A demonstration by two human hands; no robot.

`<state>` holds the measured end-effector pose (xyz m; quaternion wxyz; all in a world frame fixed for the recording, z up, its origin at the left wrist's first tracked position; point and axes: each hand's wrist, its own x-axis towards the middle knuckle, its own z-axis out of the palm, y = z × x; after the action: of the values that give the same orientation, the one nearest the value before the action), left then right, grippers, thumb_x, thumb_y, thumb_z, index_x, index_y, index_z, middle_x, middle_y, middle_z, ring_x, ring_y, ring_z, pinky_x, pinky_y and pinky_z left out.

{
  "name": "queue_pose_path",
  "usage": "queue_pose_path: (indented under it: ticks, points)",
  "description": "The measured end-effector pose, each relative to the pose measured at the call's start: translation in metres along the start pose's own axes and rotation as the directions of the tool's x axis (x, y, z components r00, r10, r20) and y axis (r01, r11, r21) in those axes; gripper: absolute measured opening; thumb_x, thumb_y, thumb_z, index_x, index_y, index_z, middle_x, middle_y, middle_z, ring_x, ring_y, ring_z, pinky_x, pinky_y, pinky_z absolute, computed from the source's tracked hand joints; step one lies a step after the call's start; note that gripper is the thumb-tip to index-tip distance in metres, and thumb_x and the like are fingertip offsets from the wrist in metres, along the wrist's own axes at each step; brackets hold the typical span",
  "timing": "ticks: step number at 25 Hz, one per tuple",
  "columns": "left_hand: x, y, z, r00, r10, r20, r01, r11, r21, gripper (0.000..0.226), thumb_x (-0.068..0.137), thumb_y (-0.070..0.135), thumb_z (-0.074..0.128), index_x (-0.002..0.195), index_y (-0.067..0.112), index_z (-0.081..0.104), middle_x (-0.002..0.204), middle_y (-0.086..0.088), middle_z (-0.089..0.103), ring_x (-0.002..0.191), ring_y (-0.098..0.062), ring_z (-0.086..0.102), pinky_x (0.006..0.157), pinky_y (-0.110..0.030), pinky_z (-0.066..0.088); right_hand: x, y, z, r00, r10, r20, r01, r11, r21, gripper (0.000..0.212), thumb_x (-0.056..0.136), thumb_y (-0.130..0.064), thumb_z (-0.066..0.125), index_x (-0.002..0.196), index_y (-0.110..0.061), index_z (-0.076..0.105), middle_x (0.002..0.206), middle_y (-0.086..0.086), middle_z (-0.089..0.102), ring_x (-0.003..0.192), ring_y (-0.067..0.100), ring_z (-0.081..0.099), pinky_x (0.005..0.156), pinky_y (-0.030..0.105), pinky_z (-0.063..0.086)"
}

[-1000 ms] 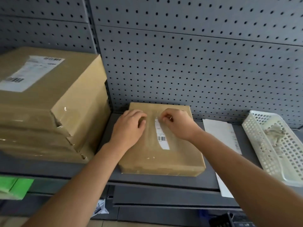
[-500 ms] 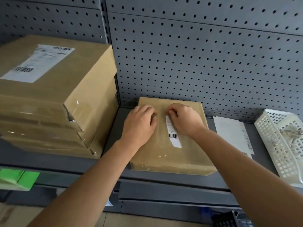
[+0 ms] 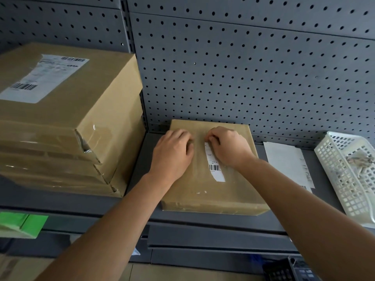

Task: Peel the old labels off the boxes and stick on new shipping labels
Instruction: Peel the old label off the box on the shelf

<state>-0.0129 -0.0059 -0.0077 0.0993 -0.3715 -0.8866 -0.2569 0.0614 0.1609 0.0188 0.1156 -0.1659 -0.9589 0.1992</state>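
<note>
Surface: dark grey metal shelf (image 3: 138, 169); flat brown cardboard box wrapped in clear tape (image 3: 203, 195) lying flat on it, far edge against the back.
Room: grey perforated metal back panel (image 3: 243, 78) rising behind the box; slotted upright post up-left of the box; more grey shelf edges below it.
Task thing: narrow white strip of old label (image 3: 215, 167) stuck on the box top, right of centre, running far to near, lower end slanted.
Left hand (image 3: 172, 153): palm down on the box top, just left of the strip; fingers bent, tips pressing the cardboard, gripping nothing.
Right hand (image 3: 229, 147): on the box top at the strip's far end; fingers curled tight, tips picking at the strip's upper edge; thumb hidden.
Left of box: stack of larger brown taped cardboard boxes (image 3: 71, 128), near but apart; big white shipping label (image 3: 42, 78) on the topmost.
Right of box: white paper sheet of labels (image 3: 284, 159) flat on the shelf, just beside; further right, white plastic lattice basket (image 3: 341, 179) holding crumpled pale scraps (image 3: 359, 161).
Below box: bright green carton (image 3: 22, 224) down-left, on a lower level; dark keypad device (image 3: 294, 270) down-right, partly cut off.
Writing, strip: one black barcode near the lower end, small print above; too small to read.
Writing, big label: barcode along the far edge, a second at the near-left corner, grey text between; blurred.
Writing, sheet: faint print and a small barcode along the right edge; unreadable.
</note>
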Motion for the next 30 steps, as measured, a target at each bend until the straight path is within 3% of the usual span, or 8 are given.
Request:
queue_pose_path:
  ticks: [7, 12, 15, 19, 23, 30]
  points:
    - [0.000, 0.000, 0.000, 1.000, -0.001, -0.015, 0.001, 1.000, 0.000, 0.017, 0.096, 0.026, 0.056, 0.107, 0.019, 0.067, 0.114, 0.009, 0.063, 0.106, -0.016, 0.055, 0.085, -0.033, 0.048, 0.000, 0.003, 0.002, 0.999, 0.020, -0.038, -0.018, 0.999, 0.040, 0.022, 0.097, -0.020, 0.045, 0.097, -0.027, 0.067, 0.104, -0.014, 0.068, 0.093, 0.017, 0.061, 0.079, 0.036, 0.051]
    - [-0.001, 0.001, -0.001, 1.000, -0.002, -0.015, 0.002, 1.000, 0.001, 0.016, 0.095, 0.025, 0.057, 0.106, 0.019, 0.067, 0.113, 0.008, 0.063, 0.105, -0.016, 0.055, 0.084, -0.032, 0.048, 0.002, 0.004, 0.005, 1.000, -0.030, -0.001, 0.030, 0.999, -0.018, 0.022, 0.096, -0.016, 0.044, 0.095, -0.023, 0.066, 0.101, -0.009, 0.068, 0.089, 0.021, 0.061, 0.076, 0.038, 0.053]
    - [-0.001, 0.001, -0.002, 1.000, -0.003, -0.018, 0.003, 1.000, 0.002, 0.015, 0.095, 0.025, 0.057, 0.105, 0.019, 0.067, 0.112, 0.009, 0.063, 0.105, -0.015, 0.055, 0.083, -0.032, 0.048, -0.003, 0.003, -0.005, 1.000, -0.018, 0.010, 0.017, 0.998, 0.068, 0.016, 0.094, -0.017, 0.050, 0.095, -0.025, 0.064, 0.089, -0.015, 0.062, 0.079, 0.012, 0.057, 0.069, 0.030, 0.048]
    - [0.000, 0.001, -0.002, 1.000, -0.006, -0.024, 0.006, 1.000, 0.000, 0.014, 0.096, 0.026, 0.057, 0.103, 0.020, 0.067, 0.113, 0.010, 0.063, 0.106, -0.014, 0.055, 0.082, -0.031, 0.046, -0.031, 0.001, -0.031, 0.979, -0.126, 0.160, 0.087, 0.969, 0.230, 0.019, 0.082, -0.014, 0.073, 0.096, -0.019, 0.061, 0.083, -0.009, 0.059, 0.068, 0.005, 0.055, 0.068, 0.025, 0.051]
    - [0.001, 0.001, -0.002, 1.000, -0.017, -0.018, 0.017, 1.000, 0.009, 0.016, 0.097, 0.025, 0.055, 0.106, 0.021, 0.067, 0.117, 0.010, 0.063, 0.108, -0.014, 0.055, 0.084, -0.032, 0.047, -0.063, 0.002, -0.048, 0.906, -0.224, 0.360, 0.162, 0.967, 0.195, 0.020, 0.077, -0.018, 0.082, 0.087, -0.019, 0.065, 0.085, -0.011, 0.060, 0.073, 0.001, 0.055, 0.067, 0.014, 0.047]
    - [0.000, 0.003, -0.002, 1.000, -0.024, -0.007, 0.024, 0.999, 0.040, 0.018, 0.098, 0.026, 0.053, 0.108, 0.022, 0.067, 0.118, 0.011, 0.062, 0.109, -0.014, 0.055, 0.081, -0.031, 0.046, -0.058, 0.006, -0.044, 0.884, -0.255, 0.393, 0.226, 0.967, 0.119, 0.014, 0.080, -0.021, 0.079, 0.078, -0.016, 0.066, 0.076, -0.010, 0.061, 0.069, 0.001, 0.056, 0.065, 0.012, 0.045]
